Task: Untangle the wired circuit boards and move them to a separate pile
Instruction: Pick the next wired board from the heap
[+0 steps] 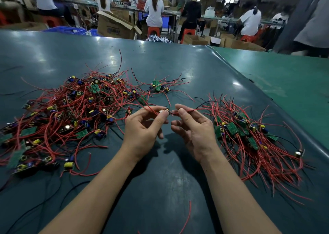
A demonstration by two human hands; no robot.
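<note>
A big tangled heap of green circuit boards with red and black wires (71,112) covers the left of the dark green table (160,189). A tidier pile of wired boards (249,137) lies on the right. Between them, above the table, my left hand (144,127) pinches a small circuit board (163,111) with thumb and fingertips. My right hand (192,125) pinches that board's red wire (194,110) just beside it; the wire runs off to the right. Other red wires from the board trail left toward the heap.
A few wired boards (158,87) lie apart at the back centre. Loose red wire ends (187,216) lie near the table's front. A lighter green table (284,77) adjoins on the right. Seated workers, cardboard boxes (115,25) and red stools fill the background.
</note>
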